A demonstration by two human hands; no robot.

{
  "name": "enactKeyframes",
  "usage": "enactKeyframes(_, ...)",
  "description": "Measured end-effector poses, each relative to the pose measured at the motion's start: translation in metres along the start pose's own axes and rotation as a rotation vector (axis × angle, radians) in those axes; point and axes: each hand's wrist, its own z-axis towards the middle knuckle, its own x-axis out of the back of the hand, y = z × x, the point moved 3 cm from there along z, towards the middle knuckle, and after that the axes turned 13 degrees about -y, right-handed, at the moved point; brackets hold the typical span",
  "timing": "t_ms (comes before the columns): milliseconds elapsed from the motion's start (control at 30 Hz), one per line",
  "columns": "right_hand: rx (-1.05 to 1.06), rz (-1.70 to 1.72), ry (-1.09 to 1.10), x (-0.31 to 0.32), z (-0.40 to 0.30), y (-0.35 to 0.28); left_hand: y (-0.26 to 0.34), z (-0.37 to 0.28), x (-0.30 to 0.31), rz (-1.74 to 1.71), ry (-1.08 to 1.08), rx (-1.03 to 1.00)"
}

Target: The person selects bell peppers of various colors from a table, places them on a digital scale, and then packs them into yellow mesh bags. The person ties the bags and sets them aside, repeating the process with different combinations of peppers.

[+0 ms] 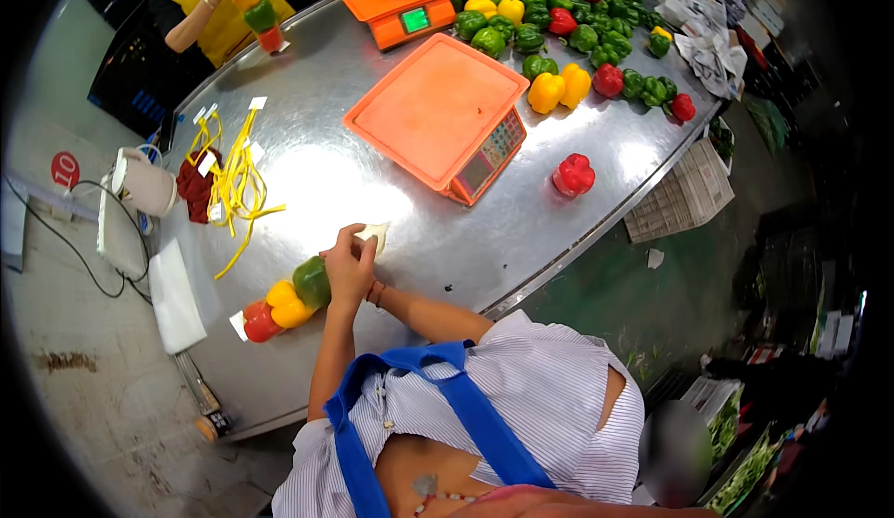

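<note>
A row of bell peppers in a clear plastic bag, red, yellow and green, lies on the steel table at my front left. My left hand is closed around the bag's gathered end, just beyond the green pepper. Pale loose plastic sticks out past my fingers. My right hand meets the left one from behind, mostly covered by it, so its grip is hidden. A white tag shows at the red pepper's end.
An orange scale stands mid-table, a second scale behind it. Loose peppers pile at the back right; a red pepper sits nearer. Yellow tagged straps lie left beside a kettle. Opposite, a person holds bagged peppers.
</note>
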Motion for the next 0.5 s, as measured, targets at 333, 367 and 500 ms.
enactKeyframes(333, 0.132, -0.910, 0.374, -0.027, 0.011, -0.075, -0.075, -0.051, 0.121, 0.593, -0.186, -0.151)
enactKeyframes(367, 0.120, -0.845, 0.387, -0.027, 0.014, -0.071, -0.083, -0.055, 0.126, 0.583, -0.228, -0.116)
enactKeyframes(500, 0.048, -0.750, 0.430, -0.025, 0.023, -0.066, -0.096, -0.059, 0.126, 0.516, -0.315, -0.014)
